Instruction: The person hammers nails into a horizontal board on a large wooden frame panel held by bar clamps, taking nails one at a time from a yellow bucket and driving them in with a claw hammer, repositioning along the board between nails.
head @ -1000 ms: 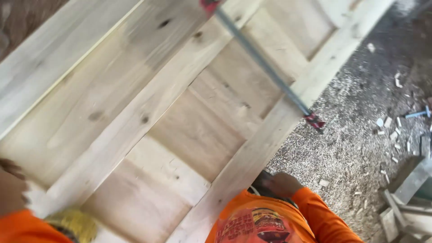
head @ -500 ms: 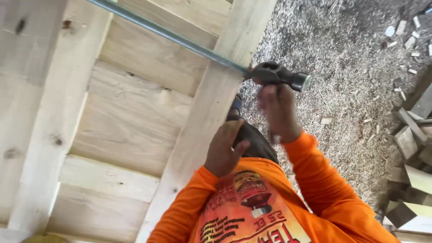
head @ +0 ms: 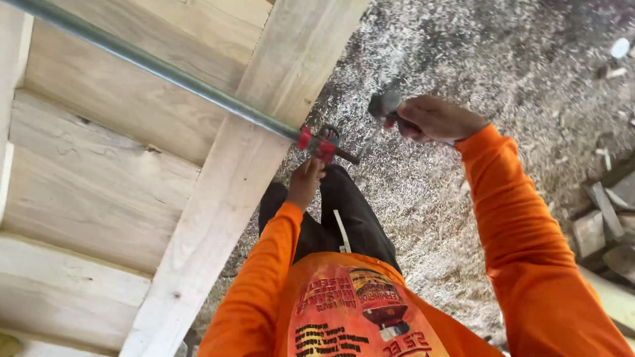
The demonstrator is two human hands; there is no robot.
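A pale wooden door (head: 218,198) with recessed panels fills the left. A grey metal bar clamp (head: 152,66) runs across it, and its red jaw (head: 316,142) sits at the door's right edge. My left hand (head: 305,182) reaches up under that red jaw and touches it. My right hand (head: 433,119) is raised to the right of the clamp, closed around the handle of a hammer (head: 385,106) whose dark metal head is blurred. Orange sleeves cover both arms.
The ground (head: 496,59) to the right is covered in sawdust and wood shavings. Offcut wood blocks (head: 605,225) lie piled at the right edge. Small white chips (head: 620,47) are scattered at the upper right.
The view has shifted toward the door's right edge. My right hand with the hammer has lifted up and rightward. My left hand has moved from the door's edge up to the red clamp jaw.
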